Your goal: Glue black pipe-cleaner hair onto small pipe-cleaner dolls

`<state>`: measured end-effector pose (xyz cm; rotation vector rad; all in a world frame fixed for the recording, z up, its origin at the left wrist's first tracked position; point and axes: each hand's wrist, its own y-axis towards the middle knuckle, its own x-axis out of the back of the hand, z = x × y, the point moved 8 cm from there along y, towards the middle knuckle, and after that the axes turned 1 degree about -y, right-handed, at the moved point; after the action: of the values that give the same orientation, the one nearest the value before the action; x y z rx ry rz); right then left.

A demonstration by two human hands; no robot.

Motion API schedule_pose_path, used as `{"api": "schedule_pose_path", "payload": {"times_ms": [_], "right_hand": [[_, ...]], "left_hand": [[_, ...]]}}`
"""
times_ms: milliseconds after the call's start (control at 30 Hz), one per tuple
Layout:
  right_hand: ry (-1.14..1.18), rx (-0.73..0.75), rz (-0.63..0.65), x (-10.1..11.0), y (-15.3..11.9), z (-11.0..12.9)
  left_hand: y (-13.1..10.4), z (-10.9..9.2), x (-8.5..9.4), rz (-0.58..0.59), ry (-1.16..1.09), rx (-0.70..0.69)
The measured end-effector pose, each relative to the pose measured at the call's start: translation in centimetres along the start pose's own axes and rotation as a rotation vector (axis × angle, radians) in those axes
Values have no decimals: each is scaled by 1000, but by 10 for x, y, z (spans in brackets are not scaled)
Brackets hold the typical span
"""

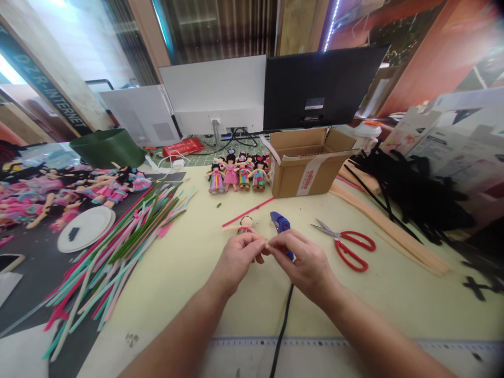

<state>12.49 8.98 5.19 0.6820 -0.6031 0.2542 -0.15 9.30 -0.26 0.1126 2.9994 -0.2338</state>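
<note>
Slipping looks like our main risk, since the small pale piece [267, 244] between our fingertips is so slight that an uneven pinch could flick it away or bend it. We also judge the blue tool [280, 222], perhaps a glue gun, a hazard: it lies partly under our right hand [305, 261], and if its tip is hot, a careless drop of the wrist could burn us or nudge it. Its black cable [284, 328] runs to the near edge between our forearms, so a sleeve-less arm catching it could drag the tool across the yellow sheet [189, 294]. The unfinished doll [246, 222] lies just beyond our left hand [238, 258], left of the tool, where a push of the knuckles could shift it; we cannot tell whether they touch.

As for grip, both hands are nearly closed, thumbs pressed toward forefingers, the two pinches meeting at that piece, which is too small for us to name
</note>
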Motion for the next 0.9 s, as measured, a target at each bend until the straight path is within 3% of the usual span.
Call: {"api": "schedule_pose_path", "payload": {"times_ms": [233,667,900], "right_hand": [[18,-83,56,0,0,-4],[74,-127,22,-3,-1,-10],[62,-146,34,-2,-2,-10]], "left_hand": [[-2,-12,-3,54,43,-58],[-3,-12,-5,36,59,-57],[-1,-1,-4,61,11,10]]}}
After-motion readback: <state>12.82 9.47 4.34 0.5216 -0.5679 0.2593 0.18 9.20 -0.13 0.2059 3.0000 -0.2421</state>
